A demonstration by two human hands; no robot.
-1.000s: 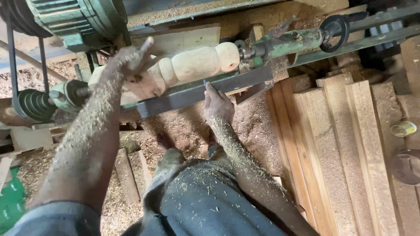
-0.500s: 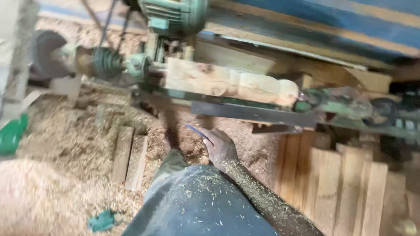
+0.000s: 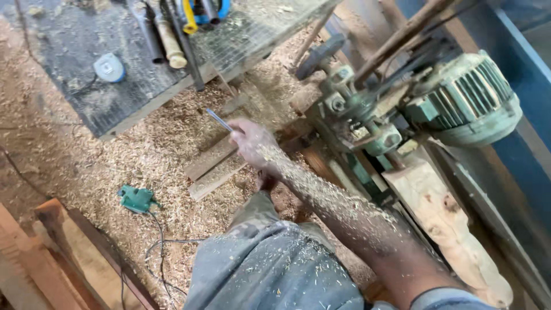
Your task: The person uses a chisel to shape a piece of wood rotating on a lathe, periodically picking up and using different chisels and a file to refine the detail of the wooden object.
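Note:
My right hand point(image 3: 252, 143) is shut on a thin metal tool point(image 3: 219, 120) whose tip points up and left toward a low workbench point(image 3: 115, 109). The hand and forearm are coated in wood shavings and hang over the sawdust floor, left of the lathe. A pale turned wooden workpiece point(image 3: 442, 224) sits in the lathe at the right, below the green motor point(image 3: 470, 97). My left hand is out of view. My trouser leg point(image 3: 270, 264) fills the bottom middle.
On the workbench lie several long-handled tools point(image 3: 172, 40) and a round tape measure point(image 3: 109, 68). Two short planks point(image 3: 215, 166) lie in the shavings under my hand. A green plug-like device point(image 3: 136, 199) with a cable lies on the floor. Reddish timber point(image 3: 57, 252) stands bottom left.
The view has swung left from the lathe to the bench. My right hand has left the tool rest and moved toward the bench with the thin tool. My left hand has gone out of view.

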